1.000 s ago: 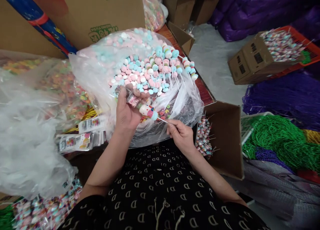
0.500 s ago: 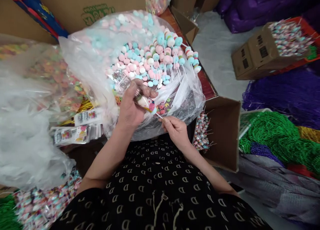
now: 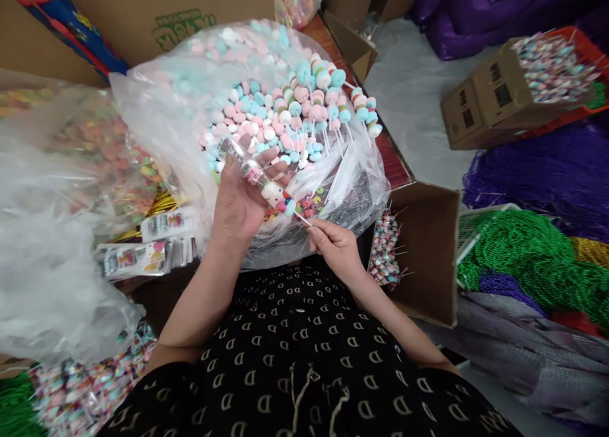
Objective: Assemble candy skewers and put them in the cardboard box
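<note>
Opened out since the earlier frame, the left hand (image 3: 233,202) now lies flatter, its fingers spread, and the wrapped candy stick (image 3: 259,180) rests across it instead of being curled inside.

Filling the middle of the view, a huge clear plastic bag (image 3: 157,101) sits on a reddish-brown bench (image 3: 392,161), packed with pastel pink, blue and white candy discs (image 3: 266,120). Candy skewers (image 3: 323,78) poke up along its far side. Left of it lies a second bag of colourful candy (image 3: 109,139), with loose plastic film (image 3: 47,266) in front. A large cardboard box (image 3: 118,18) stands behind both.

To the right are heaps of purple bead strands (image 3: 523,177) and green bead strands (image 3: 518,253), and a carton of lollipops (image 3: 490,101) tilted on a red crate (image 3: 571,50). An open cardboard box (image 3: 428,253) holds more wrapped lollipops (image 3: 384,253).

Printed packets (image 3: 130,259) lie just below the bags. Over a black patterned shirt (image 3: 295,323), the right hand (image 3: 335,250) keeps a tight pinch between thumb and fingertips on the candy's thin white stick (image 3: 302,219), whose top end sits over the left hand's fingers.
</note>
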A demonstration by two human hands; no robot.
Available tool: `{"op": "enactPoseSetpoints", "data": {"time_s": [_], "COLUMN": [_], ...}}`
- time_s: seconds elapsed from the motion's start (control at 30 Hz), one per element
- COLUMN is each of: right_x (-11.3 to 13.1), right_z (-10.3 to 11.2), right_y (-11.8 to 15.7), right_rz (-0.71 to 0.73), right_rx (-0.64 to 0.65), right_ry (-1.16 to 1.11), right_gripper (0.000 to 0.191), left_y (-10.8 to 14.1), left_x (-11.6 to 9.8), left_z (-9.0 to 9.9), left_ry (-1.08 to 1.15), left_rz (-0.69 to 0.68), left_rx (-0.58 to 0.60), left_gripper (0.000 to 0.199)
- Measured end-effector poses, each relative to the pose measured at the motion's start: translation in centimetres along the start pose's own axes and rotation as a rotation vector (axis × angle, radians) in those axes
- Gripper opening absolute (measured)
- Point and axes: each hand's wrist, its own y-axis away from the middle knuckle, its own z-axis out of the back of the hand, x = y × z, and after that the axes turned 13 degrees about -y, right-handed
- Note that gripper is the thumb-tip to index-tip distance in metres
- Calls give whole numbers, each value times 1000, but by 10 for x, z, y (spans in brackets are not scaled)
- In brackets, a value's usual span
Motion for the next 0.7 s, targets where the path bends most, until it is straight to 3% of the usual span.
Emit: {"op": "enactPoseSetpoints", "data": {"time_s": [0.17, 0.43, 0.7], "right_x": [-5, -3, 0], "right_z": [0, -6, -23], "right_y": [2, 5, -4], "right_rz": [119, 29, 20], "right_rx": [15, 36, 6], "right_ry": [161, -8, -25], "right_gripper": [26, 41, 41], "left_y": [-1, 7, 22], "left_x": [8, 21, 46], "left_z": [-7, -8, -7], "left_ry": [-18, -79, -111], "left_rz": [-1, 29, 104], "left_rx": [-60, 59, 199], "left_gripper": [25, 26, 30]}}
